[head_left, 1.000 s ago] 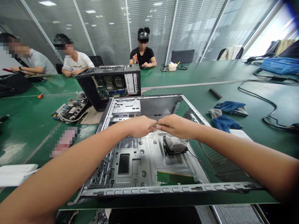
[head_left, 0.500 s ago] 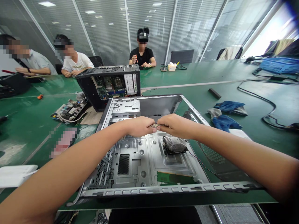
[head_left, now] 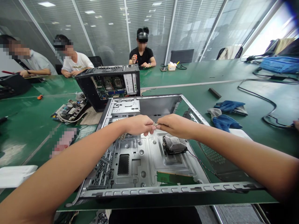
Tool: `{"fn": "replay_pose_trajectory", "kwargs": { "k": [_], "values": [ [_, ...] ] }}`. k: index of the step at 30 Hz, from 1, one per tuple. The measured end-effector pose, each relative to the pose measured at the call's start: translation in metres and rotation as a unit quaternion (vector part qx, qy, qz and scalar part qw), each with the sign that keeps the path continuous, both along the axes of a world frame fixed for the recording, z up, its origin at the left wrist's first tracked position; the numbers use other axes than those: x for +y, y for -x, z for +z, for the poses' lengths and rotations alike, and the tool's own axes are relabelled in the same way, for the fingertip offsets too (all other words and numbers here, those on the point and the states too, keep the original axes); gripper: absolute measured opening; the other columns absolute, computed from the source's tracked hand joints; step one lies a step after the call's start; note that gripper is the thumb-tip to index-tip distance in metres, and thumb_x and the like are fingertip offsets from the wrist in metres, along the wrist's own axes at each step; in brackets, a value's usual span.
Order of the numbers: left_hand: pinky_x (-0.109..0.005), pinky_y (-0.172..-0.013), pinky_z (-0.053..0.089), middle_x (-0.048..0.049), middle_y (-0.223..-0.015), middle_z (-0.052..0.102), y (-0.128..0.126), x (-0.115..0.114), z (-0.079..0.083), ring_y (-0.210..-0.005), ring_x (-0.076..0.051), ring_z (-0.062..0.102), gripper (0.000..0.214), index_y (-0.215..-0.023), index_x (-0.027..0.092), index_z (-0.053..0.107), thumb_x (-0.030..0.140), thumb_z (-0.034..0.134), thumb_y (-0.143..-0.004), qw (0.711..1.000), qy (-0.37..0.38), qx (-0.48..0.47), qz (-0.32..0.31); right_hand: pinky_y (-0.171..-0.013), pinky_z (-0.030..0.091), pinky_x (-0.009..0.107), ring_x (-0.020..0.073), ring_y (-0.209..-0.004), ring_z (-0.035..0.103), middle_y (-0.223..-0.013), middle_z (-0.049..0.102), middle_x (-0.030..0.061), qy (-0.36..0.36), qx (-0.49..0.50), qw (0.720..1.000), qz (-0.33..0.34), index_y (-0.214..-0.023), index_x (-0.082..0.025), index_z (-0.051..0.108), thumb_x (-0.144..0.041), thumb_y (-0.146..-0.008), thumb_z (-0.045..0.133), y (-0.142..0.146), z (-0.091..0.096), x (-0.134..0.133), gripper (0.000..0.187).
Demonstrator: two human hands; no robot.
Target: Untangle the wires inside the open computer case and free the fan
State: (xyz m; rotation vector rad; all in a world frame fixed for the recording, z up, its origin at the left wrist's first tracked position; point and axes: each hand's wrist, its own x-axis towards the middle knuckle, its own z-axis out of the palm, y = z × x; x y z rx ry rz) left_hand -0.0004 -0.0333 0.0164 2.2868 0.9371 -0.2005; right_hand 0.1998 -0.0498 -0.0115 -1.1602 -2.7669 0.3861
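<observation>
When set against half a second ago, unchanged in place: the open computer case (head_left: 163,189), lying on its side at the near edge of the green table (head_left: 187,74). Changed slightly: the left hand (head_left: 140,125), a touch higher, with fingertips (head_left: 146,133) curled down lower than before. New at the right edge: a sliver of what looks like another person's hand (head_left: 296,125). Shorter than before: the visible stretch of twisted pale strand (head_left: 155,124).

Pinched by the left hand at one end and by the right hand (head_left: 174,124) at the other, above the middle of the case; both closed on it, just beside each other, hiding nearly all of it.

In the way: the left forearm (head_left: 70,165) over the left side of the case, the right forearm (head_left: 233,147) over the right rim. Beyond, far and left, an upright computer tower (head_left: 107,71); nearer and farther left, a loose circuit board (head_left: 70,109). To the right, crumpled blue cloth (head_left: 224,122). Inside the case, right, a finned heatsink (head_left: 175,143); nearer, a green memory stick (head_left: 175,178).
</observation>
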Motion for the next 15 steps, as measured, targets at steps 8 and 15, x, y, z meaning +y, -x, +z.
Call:
{"fn": "replay_pose_trajectory", "kwargs": {
  "k": [8, 15],
  "values": [
    [-0.027, -0.064, 0.038, -0.0033, -0.074, 0.066, 0.001, 0.0009, 0.0009, -0.068, -0.014, 0.056, 0.029, -0.085, 0.018, 0.063, 0.036, 0.042, -0.089, 0.998, -0.057, 0.007, -0.016, -0.055, 0.022, 0.027, 0.0113, -0.055, 0.037, -0.059, 0.045, -0.0022, 0.047, 0.021, 0.999, -0.017, -0.066, -0.02, 0.04, -0.041, -0.095, 0.033, -0.0002, -0.0005, 0.0012, 0.036],
    [-0.029, -0.063, 0.037, -0.0056, -0.082, 0.067, -0.0014, -0.0036, 0.0037, -0.069, -0.015, 0.054, 0.028, -0.086, 0.017, 0.06, 0.035, 0.04, -0.09, 0.998, -0.051, 0.024, 0.002, -0.055, 0.021, 0.028, 0.0123, -0.057, 0.038, -0.063, 0.05, -0.0005, -0.019, -0.02, 0.999, -0.017, -0.069, -0.02, 0.043, -0.038, -0.091, 0.041, 0.0009, 0.0011, -0.0013, 0.028]
  ]
}}
